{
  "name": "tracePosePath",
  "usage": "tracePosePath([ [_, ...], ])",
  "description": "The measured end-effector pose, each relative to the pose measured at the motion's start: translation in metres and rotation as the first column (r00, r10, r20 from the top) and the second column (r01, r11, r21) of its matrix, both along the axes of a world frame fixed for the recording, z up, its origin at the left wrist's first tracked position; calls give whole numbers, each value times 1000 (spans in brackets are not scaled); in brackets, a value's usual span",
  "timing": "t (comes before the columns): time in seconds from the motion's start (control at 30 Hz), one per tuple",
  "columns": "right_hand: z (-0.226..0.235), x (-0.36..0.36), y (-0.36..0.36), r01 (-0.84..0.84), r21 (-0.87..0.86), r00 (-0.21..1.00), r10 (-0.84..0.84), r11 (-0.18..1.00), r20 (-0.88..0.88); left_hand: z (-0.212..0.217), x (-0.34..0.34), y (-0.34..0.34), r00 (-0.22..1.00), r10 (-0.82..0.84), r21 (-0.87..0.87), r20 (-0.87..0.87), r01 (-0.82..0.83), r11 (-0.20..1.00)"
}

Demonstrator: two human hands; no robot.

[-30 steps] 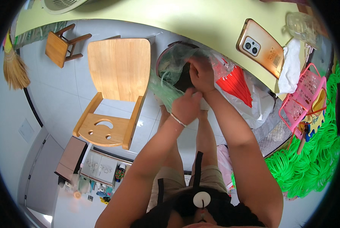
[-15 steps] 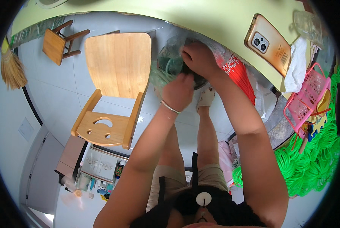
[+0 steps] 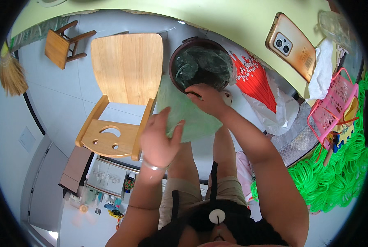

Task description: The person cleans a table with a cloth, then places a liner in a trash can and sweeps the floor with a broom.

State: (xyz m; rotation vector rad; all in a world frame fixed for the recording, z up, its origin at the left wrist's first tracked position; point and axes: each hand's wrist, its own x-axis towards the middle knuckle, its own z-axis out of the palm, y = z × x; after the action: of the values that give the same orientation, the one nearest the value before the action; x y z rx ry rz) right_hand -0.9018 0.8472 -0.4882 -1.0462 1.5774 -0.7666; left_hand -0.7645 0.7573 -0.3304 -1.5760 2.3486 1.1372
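Note:
A dark round bin [image 3: 173, 66] stands on the floor ahead of me, with crumpled see-through plastic [image 3: 200, 61] inside it and over its far right side. At the bin's near rim my right hand [image 3: 208, 100] has its fingers curled down, closed on the edge of a thin green plastic bag [image 3: 196, 123]. This bag hangs spread out on the near side of the bin, above my legs. My left hand [image 3: 160, 142] is at the bag's left side, thumb and fingers apart, slightly blurred. Its palm shows no hold on anything.
A wooden chair [image 3: 126, 68] stands left, a small stool [image 3: 56, 48] beyond it. The pale yellow table [image 3: 233, 22] carries a phone [image 3: 291, 47] and white tissue [image 3: 320, 74]. Right are red sticks [image 3: 256, 86] in white plastic, a pink basket [image 3: 334, 96] and green coils [image 3: 336, 177].
Both hands have come back from over the bin toward me, the left one also moving left and opening. The green bag now lies spread outside the bin, and the bin's inside shows.

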Motion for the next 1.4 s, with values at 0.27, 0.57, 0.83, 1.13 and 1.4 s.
tracePosePath([
  [0.27, -19, 18, 12, 67, -42, 997, -69, 997, -41, 44, 21, -46, 816, -442, 12, 372, 472, 882],
  [0.57, 15, 41, 47, -204, -63, 711, 193, 977, 676, -38, 20, 30, 770, -622, 1, 143, 629, 778],
  [0.83, -48, 11, 18, 426, 229, 896, -372, 875, -244, -93, 87, 66, 858, -495, 34, 138, 495, 868],
  [1.13, -60, 34, -13, -21, 338, 977, 90, 941, -191, -92, 35, 47, 900, -403, 37, -165, 414, 910],
  [1.4, -31, 63, 52, 621, 183, 637, -627, 762, 449, -105, -21, 25, 895, -204, 56, -396, 245, 968],
])
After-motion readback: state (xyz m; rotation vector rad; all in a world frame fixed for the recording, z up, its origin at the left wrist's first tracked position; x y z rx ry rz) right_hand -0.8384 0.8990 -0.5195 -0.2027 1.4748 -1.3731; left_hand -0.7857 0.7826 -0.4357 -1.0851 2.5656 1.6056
